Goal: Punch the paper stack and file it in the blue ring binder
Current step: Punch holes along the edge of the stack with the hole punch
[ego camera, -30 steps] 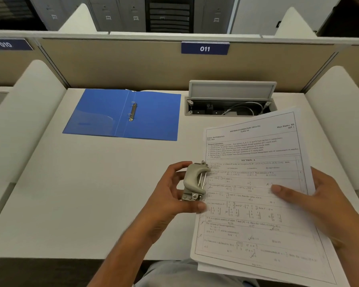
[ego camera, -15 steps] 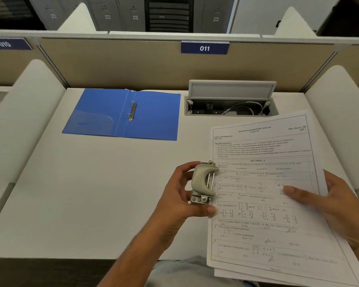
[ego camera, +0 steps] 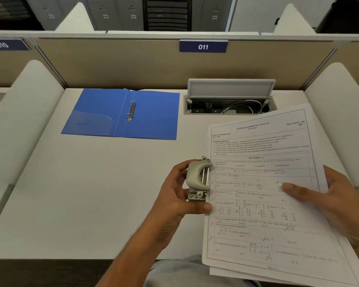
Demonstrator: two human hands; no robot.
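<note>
The left hand (ego camera: pixel 174 195) grips a small grey hole punch (ego camera: pixel 196 179), fingers curled over its top end and thumb pressed under its lower end, so the punch stands upright above the surface (ego camera: pixel 81 193). The open mouth of the punch faces away from the palm, toward the paper stack (ego camera: pixel 263 214), whose left edge meets it. Whether the sheets already sit inside the slot cannot be told.

The right hand (ego camera: pixel 340 201) holds the paper stack by its right side, thumb laid flat across the top sheet; the other fingers are hidden beneath the pages. The stack is a printed examination paper, tilted slightly, with its lower end reaching past the near edge of the surface. It spans the space between the two hands.

The blue ring binder (ego camera: pixel 153 114) lies open and flat well beyond the left hand, toward the far left, its metal rings (ego camera: pixel 131 110) closed and with no pages on them. Beyond the right hand, past the top of the stack, an open cable box (ego camera: pixel 228 106) is set into the surface.
</note>
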